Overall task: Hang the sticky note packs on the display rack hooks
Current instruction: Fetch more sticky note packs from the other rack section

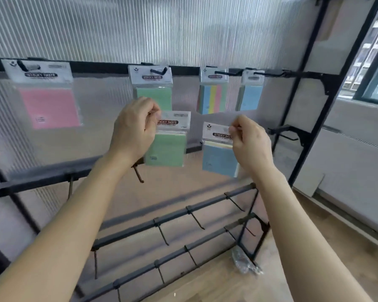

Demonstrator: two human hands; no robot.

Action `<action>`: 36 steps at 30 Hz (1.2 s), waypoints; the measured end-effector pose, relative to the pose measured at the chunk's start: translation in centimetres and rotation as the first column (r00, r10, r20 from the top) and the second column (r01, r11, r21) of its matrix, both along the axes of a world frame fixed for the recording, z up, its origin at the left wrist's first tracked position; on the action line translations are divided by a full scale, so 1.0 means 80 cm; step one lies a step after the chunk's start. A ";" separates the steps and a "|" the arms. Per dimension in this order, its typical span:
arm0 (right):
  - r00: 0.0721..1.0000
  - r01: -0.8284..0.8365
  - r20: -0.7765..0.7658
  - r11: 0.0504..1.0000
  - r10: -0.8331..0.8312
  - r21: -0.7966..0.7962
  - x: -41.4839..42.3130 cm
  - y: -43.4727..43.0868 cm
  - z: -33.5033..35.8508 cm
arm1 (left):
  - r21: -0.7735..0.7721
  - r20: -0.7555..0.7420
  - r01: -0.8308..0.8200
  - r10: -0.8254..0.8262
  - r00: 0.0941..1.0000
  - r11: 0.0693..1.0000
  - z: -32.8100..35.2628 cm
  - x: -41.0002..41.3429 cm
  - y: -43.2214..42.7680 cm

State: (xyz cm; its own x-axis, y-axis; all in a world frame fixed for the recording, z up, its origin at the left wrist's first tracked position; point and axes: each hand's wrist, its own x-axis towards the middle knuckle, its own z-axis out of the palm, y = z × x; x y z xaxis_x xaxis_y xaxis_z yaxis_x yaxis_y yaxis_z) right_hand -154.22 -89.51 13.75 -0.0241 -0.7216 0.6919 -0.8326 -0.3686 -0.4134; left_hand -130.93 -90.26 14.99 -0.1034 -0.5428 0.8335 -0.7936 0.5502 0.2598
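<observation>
My left hand (135, 127) pinches the header of a green sticky note pack (167, 147), which hangs below a green pack (154, 95) on a top-rail hook. My right hand (250, 141) pinches the header of a blue sticky note pack (218, 159) in front of the rack. On the black display rack's top rail (100, 67) also hang a pink pack (49, 106), a multicolour pack (212, 99) and a light blue pack (250, 97).
Bare hooks stick out of the lower rails (168, 216), and one bare hook (139, 174) sits just under my left wrist. A crumpled plastic bag (243, 262) lies on the wooden floor by the rack's foot. A window (375, 68) is at right.
</observation>
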 end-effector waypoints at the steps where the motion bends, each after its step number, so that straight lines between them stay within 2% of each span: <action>1: 1.000 -0.019 -0.004 1.000 0.019 -0.006 0.001 -0.010 0.003 | -0.005 -0.004 -0.015 0.015 1.000 1.000 0.005 0.002 -0.005; 15: 0.953 -0.302 -0.042 0.952 0.301 -0.045 0.000 -0.107 0.036 | 0.003 -0.036 -0.137 0.137 0.990 0.991 0.082 -0.016 -0.032; 23: 0.920 -0.391 -0.045 0.919 0.389 -0.047 -0.016 -0.136 0.038 | 0.032 -0.125 -0.158 0.161 0.979 0.987 0.087 -0.028 -0.034; 28: 0.902 -0.432 -0.048 0.900 0.430 -0.053 -0.021 -0.147 0.036 | 0.044 -0.102 -0.211 0.215 0.971 0.976 0.083 -0.027 -0.028; 36: 0.874 -0.486 -0.028 0.872 0.486 -0.047 -0.023 -0.161 0.031 | 0.065 -0.154 -0.269 0.276 0.949 0.961 0.084 -0.030 -0.035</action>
State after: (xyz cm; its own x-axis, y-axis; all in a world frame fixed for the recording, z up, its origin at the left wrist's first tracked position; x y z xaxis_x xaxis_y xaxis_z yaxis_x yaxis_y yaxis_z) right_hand -156.07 -102.38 16.22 0.3312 -0.6030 0.7257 -0.5490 -0.7487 -0.3716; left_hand -133.30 -93.07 21.74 0.1862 -0.5672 0.8023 -0.8576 0.3047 0.4144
